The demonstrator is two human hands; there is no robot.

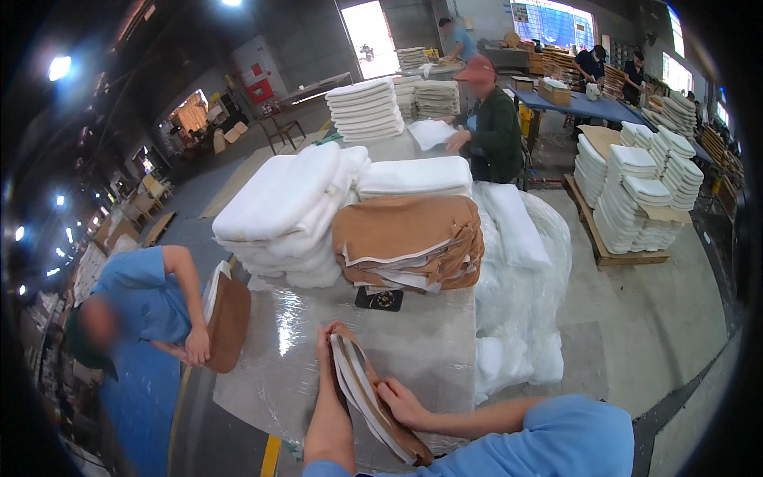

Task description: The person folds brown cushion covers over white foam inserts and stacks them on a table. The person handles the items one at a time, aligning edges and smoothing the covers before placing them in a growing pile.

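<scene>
The right hand (pixel 403 403) has fingers curled on the brown cover (pixel 420 450); the left hand (pixel 324 342) grasps the white pad's (pixel 359 393) far end, tilted beside the table (pixel 270 381). If 1 grip slackens, layers could slip, creasing the cover.

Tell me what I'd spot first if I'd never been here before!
Probably the big heap of white pads on the table. Just right of it sits the brown stack. Nearer, at the picture's bottom, the left hand and right hand hold a brown-and-white piece.
</scene>
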